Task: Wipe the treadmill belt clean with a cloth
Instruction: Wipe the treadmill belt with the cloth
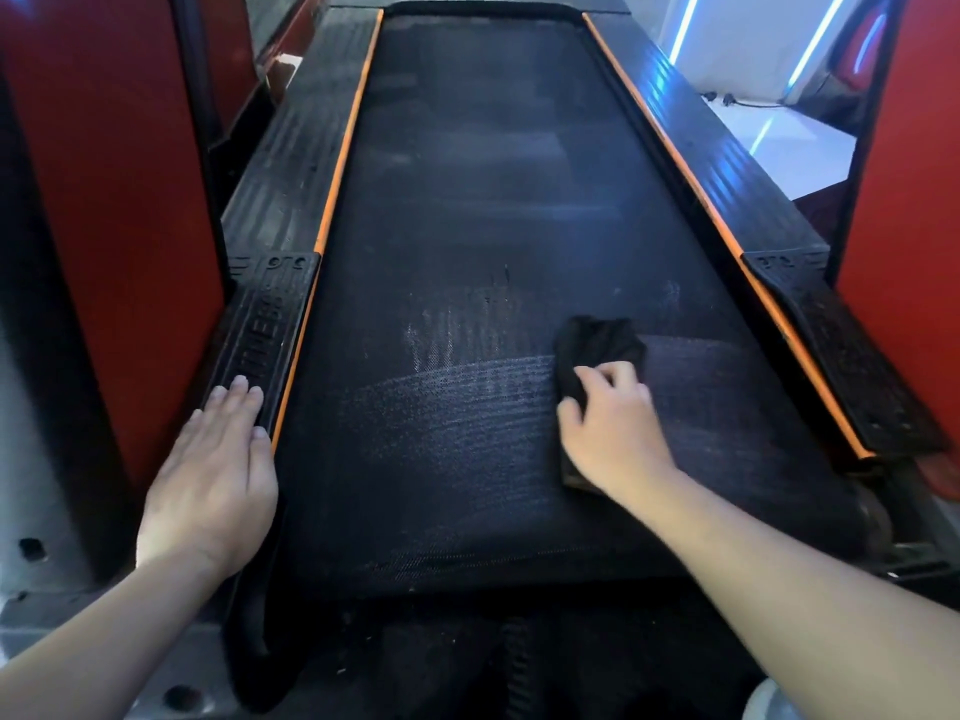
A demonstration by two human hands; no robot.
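The treadmill belt (pixel 467 200) runs straight away from me, its long axis pointing forward from my knees to the far end, so nearly all of it lies ahead of my hands. Only the near end is within easy reach; the far stretch is well beyond both arms. Along its left edge runs the ribbed side rail (pixel 270 314), with a thin orange strip between rail and belt.

My left hand (pixel 213 470) lies flat on that rail, fingers straight and holding nothing; I judge it is there to prop me up. My right hand (pixel 613 423) is out on the belt, right of the middle, fingers curled over the dark cloth (pixel 597 340) and pressing it down. The cloth sticks out past my fingertips, away from me.

Just to the left of the cloth and slightly farther off sits a pale dusty patch (pixel 457 324), with curved streaks on the belt below it. The right hand is much the nearer of the two, so I judge the next stroke should sweep left and forward across that patch, then work on up the belt's length.
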